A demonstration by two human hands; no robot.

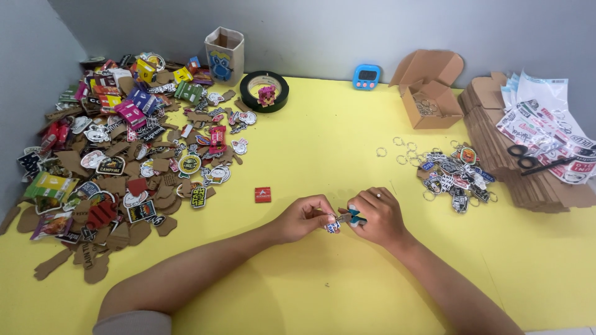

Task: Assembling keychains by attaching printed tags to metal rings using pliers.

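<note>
My left hand [302, 216] and my right hand [377, 215] meet over the yellow table [323, 149], fingertips pinched together. Between them sits a small flat printed charm [333, 226]; the left fingers hold it. The right hand grips a small teal-handled tool [356, 216] against the charm. A ring shows on one right finger. A small red square piece [262, 195] lies just left of the hands.
A big heap of cardboard-backed charms and colourful packets [118, 155] covers the left. A black tape roll [264, 90], a cup [224, 46] and a blue timer [366, 76] stand at the back. An open box [429, 93], loose rings [403, 152], finished charms [456, 177], flat cardboard stacks [503, 142] and scissors [534, 162] lie right.
</note>
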